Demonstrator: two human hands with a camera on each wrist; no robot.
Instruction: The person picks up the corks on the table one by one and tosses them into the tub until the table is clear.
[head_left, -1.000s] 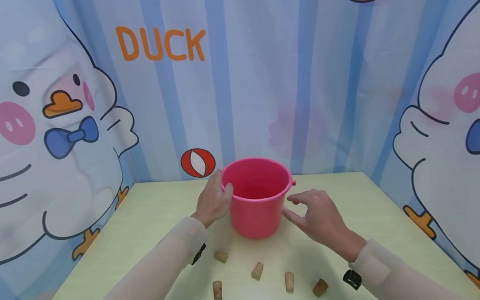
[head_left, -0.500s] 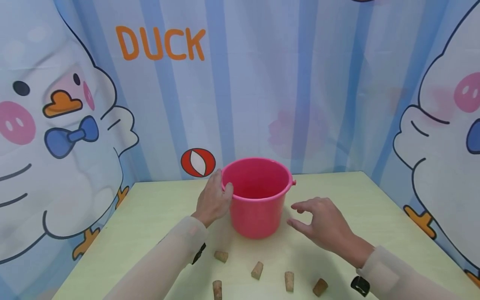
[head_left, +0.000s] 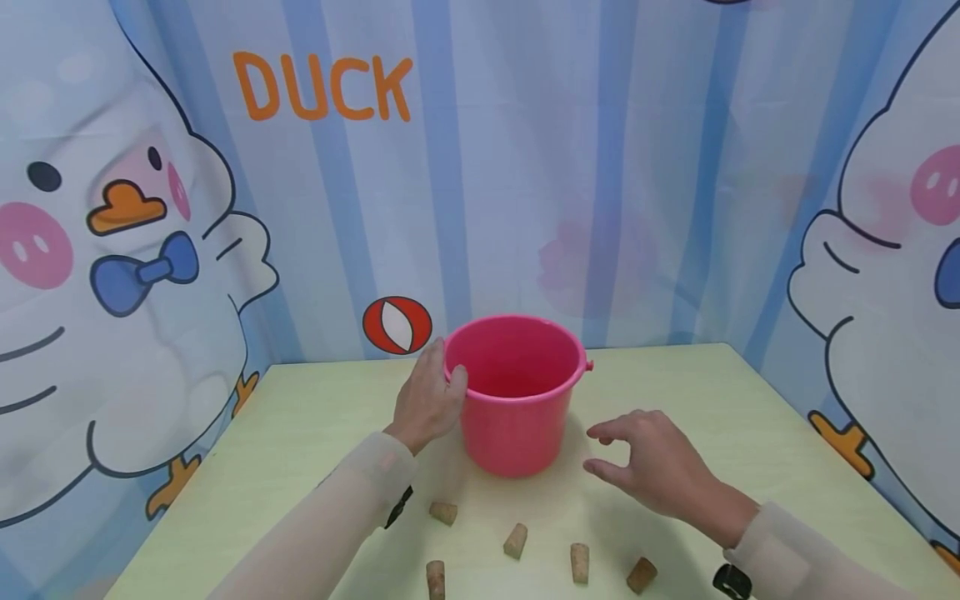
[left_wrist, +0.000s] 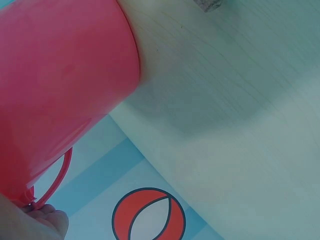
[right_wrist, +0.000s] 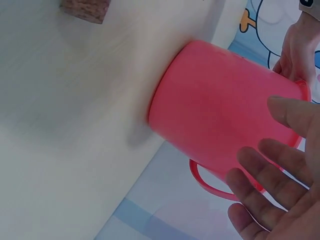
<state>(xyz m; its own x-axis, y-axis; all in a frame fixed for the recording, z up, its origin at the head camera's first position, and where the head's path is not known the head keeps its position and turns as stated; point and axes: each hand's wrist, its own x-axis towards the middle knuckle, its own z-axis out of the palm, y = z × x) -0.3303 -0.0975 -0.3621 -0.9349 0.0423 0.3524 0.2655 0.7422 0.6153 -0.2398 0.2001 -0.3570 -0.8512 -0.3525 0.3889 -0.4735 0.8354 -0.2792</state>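
Note:
A pink bucket [head_left: 513,433] stands upright on the table, its inside bare where it shows. My left hand [head_left: 429,398] grips its left rim, thumb over the near edge and fingers round the outside. In the left wrist view the bucket's handle [left_wrist: 62,175] hangs down behind, close to the fingertips. My right hand [head_left: 658,462] hovers to the right of the bucket with nothing in it, thumb and fingers apart. Several corks lie in front: one cork [head_left: 443,512] by the left sleeve, a cork [head_left: 515,542] in the middle, and a darker cork [head_left: 641,575] below the right hand.
Two more corks, a pale cork [head_left: 580,563] and a long cork [head_left: 436,579], lie near the front edge of the view. The light table [head_left: 322,400] ends at a blue striped cloth backdrop [head_left: 517,167] with printed ducks, which also runs along both sides.
My right hand has moved away from the bucket's right side, rightward and toward me. The left hand, the bucket and the corks have stayed in place.

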